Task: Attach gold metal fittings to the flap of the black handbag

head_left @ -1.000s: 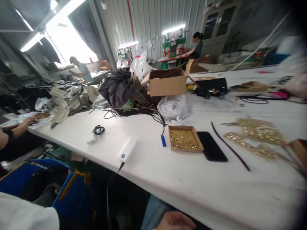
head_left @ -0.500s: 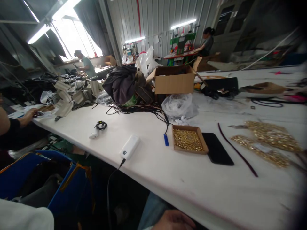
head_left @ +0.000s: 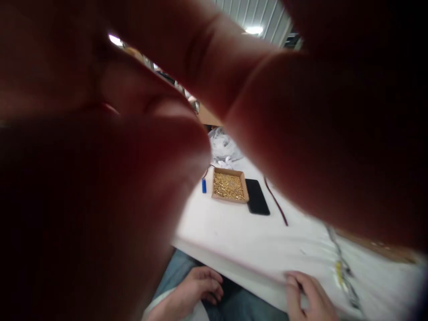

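Note:
My left hand (head_left: pixel 200 287) rests over my lap in front of the table edge. Its fingers are loosely bent with gaps between them, and no object shows in it. At the front edge of the white table (head_left: pixel 230 243), my right hand (head_left: pixel 309 296) has its thumb and forefinger apart and seems to hold nothing. Another person's blurred fingers (head_left: pixel 274 129) are very close to the lens and hide much of the view. Beyond my hands, a shallow cardboard tray (head_left: pixel 214 196) contains small gold-coloured metal pieces (head_left: pixel 229 185).
Right of the tray lies a black phone-like slab (head_left: pixel 258 198), then a dark red strip (head_left: pixel 277 203). A blue tag (head_left: pixel 203 186) is on its left. Clear plastic bags (head_left: pixel 224 142) lie behind. A cord with a yellow part (head_left: pixel 339 272) is near my right hand.
Large blurred fingers of another person now cover much of the view. Both my hands show at the bottom, where only one was partly visible before. The camera view has shifted.

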Demonstrator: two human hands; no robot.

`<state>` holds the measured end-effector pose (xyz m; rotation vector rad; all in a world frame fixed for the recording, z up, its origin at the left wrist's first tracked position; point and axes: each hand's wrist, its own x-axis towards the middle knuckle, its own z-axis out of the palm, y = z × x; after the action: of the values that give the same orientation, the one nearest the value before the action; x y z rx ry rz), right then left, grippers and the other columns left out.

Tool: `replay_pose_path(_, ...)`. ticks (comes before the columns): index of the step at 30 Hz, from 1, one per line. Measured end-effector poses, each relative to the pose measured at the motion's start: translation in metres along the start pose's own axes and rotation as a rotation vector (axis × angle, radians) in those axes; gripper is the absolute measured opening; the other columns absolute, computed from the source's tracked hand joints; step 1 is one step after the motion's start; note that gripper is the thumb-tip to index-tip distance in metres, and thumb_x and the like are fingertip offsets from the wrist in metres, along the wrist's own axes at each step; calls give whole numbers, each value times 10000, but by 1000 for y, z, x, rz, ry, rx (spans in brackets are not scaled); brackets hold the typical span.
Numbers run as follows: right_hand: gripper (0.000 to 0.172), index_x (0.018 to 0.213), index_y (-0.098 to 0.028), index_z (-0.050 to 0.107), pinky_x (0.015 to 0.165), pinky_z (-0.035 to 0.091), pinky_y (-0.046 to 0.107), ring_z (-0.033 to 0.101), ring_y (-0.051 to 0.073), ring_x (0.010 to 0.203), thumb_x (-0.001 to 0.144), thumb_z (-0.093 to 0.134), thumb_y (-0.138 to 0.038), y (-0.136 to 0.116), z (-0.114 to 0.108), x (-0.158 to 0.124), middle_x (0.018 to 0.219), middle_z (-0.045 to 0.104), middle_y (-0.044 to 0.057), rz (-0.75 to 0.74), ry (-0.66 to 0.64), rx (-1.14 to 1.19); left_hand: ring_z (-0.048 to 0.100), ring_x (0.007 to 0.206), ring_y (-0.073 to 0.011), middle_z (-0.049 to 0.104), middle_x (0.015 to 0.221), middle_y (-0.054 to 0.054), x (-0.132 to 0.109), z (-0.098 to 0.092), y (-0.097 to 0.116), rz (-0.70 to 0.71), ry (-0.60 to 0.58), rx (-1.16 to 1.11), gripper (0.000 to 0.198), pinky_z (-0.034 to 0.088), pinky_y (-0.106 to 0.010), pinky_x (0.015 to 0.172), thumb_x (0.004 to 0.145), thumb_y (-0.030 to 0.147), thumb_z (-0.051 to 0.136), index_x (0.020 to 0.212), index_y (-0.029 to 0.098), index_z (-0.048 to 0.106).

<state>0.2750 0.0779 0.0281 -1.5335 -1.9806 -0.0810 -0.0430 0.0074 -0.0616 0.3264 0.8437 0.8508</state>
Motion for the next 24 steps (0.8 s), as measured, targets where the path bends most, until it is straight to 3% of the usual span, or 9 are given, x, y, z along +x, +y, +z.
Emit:
replay_pose_path(4,276,1089,-175,716,927,548,418,733,295,968,1089,551,-397,-10,-4,0,1039,769,137,-33,-1,-25,734,842,-228,813,953,-131,-2,-1,-6,41,-55,-34,373,506,-330,757,790,307,829,1113,126,790)
replay_pose_path(9,311,1089,-173,713,938,549,428,726,292,987,1124,521,-415,-11,-7,-2,1059,762,136,54,-13,-2,709,848,-216,807,941,-102,-5,5,-3,62,-41,-26,401,478,-318,764,797,406,848,1100,155,775)
replay_pose_path(14,342,1042,-192,754,897,593,446,770,313,955,1081,587,-487,0,-4,-4,1039,796,124,27,-5,48,677,729,-223,764,790,-40,-8,8,13,-4,-46,64,498,487,-373,744,648,601,902,946,235,739)
replay_pose_path(18,379,1042,-186,755,922,594,487,768,348,978,1066,585,-523,-12,-8,1,1044,793,138,75,-23,8,698,778,-225,785,835,-85,-10,5,18,-6,-7,30,512,492,-357,750,624,506,906,983,176,752)
replay_pose_path(24,358,1102,-179,735,958,570,493,754,356,995,1063,561,-489,-26,-15,0,1076,784,151,97,-94,-4,716,792,-219,804,880,-98,-13,-6,1,-4,-2,-42,495,506,-341,746,651,407,881,1049,134,768)
